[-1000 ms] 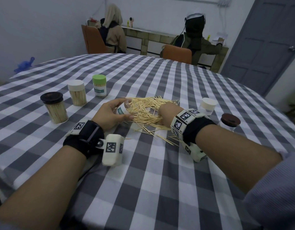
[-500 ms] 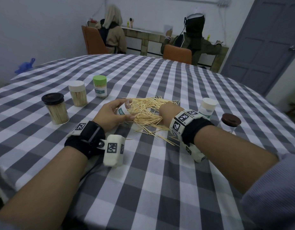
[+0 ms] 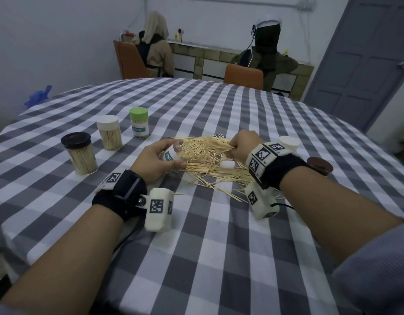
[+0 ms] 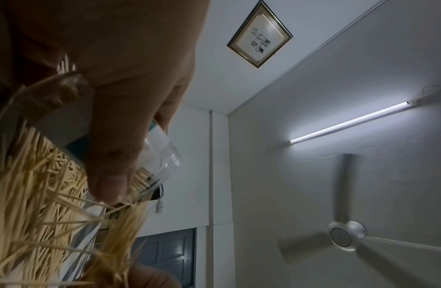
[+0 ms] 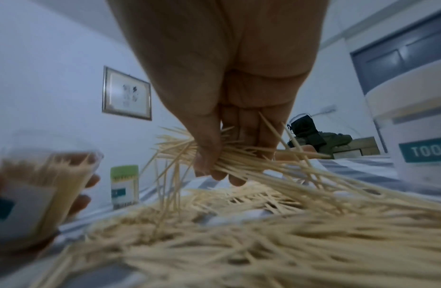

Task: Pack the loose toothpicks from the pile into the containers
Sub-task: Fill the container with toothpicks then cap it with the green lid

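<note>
Right wrist view: a bundle of toothpicks (image 5: 241, 155) is pinched mid-length by the right hand (image 5: 221, 87), light, stiff, easily scattered.

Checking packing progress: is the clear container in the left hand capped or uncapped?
Uncapped: the clear labelled container in the left hand lies tipped toward the toothpick pile, open mouth showing, no lid.

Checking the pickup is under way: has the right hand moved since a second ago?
Yes, slightly. The right hand, gripping toothpicks, has shifted up and to the right in the head view, closer to the white-lidded container.
</note>
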